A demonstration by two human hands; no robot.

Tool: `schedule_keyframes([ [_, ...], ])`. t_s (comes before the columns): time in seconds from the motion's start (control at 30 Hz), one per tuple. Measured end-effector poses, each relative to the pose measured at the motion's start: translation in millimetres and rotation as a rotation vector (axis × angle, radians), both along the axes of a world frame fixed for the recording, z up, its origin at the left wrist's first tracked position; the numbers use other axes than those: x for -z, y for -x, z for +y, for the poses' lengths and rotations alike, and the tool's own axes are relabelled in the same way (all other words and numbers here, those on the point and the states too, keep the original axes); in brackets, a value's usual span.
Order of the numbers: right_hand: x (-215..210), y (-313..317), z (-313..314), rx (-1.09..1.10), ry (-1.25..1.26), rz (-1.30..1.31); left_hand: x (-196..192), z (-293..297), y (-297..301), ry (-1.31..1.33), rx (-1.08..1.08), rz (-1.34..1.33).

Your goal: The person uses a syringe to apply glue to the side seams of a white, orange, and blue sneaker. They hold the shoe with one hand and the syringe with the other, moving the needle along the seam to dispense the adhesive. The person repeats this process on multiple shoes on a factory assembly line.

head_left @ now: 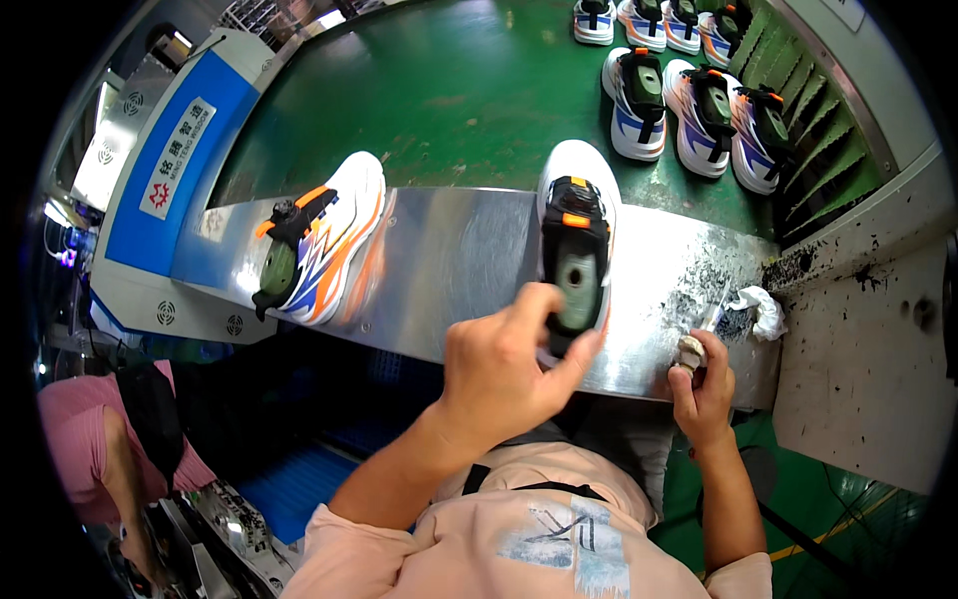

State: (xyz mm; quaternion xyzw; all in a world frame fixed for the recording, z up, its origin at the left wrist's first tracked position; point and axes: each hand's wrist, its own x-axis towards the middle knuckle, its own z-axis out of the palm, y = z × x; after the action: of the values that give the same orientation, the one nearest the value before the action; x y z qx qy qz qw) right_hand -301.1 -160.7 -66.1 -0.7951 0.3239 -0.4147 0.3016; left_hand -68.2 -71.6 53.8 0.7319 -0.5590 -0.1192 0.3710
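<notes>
In front of me a white running shoe (579,165) with a black collar and a green shoe last inside stands on the metal ledge, toe pointing away. My left hand (504,364) has thumb and forefinger around its heel end. A small tool (691,351) with a lumpy pale grip and a thin light tip is pinched in my right hand (707,394), low over the ledge's right part; its exact kind is unclear. Farther left, another running shoe (334,240), white with orange and blue, leans on its side, also on a green last.
A green conveyor belt (449,95) lies beyond the metal ledge (449,270). Several similar shoes (704,115) stand at its far right, near green curtain strips (823,140). Crumpled white tissue (763,311) lies by black smears. At lower left, a person in pink (85,439) works.
</notes>
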Motion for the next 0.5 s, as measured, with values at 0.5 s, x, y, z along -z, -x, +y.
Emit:
schedule_keyframes([
  [0.5,-4.5,-1.3,4.5,0.024,-0.147,0.061,19.5,-70.2,-28.1,0.293,0.235,-0.46],
])
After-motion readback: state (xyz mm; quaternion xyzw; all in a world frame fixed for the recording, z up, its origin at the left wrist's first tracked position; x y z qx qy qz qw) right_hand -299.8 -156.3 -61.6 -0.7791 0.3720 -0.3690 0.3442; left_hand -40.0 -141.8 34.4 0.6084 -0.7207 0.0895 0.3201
